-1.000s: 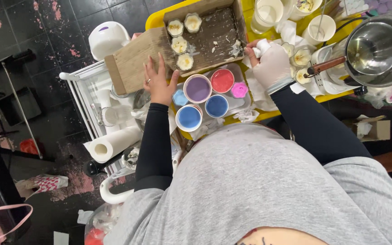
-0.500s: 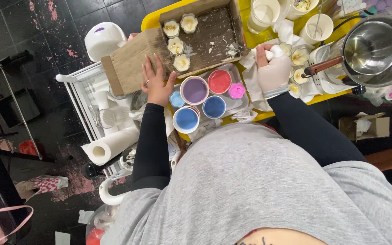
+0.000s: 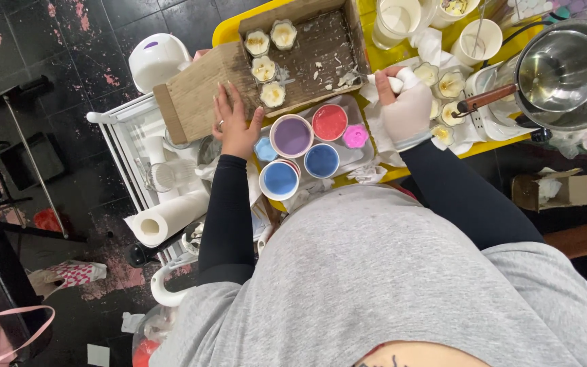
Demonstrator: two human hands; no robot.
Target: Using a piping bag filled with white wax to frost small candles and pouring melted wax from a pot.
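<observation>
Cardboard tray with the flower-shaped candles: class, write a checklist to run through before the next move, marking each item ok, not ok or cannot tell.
1. Left hand steadies the cardboard tray by its flap: ok, palm flat on it.
2. Right hand, gloved, grips the white cloth: ok.
3. Four flower-shaped candles upright in the tray: ok.
4. Tray floor free of wax flakes: not ok, white bits scattered.
5. Colour cups upright in front of the tray: ok.
6. Metal pot empty or holding melted wax: cannot tell.
</observation>
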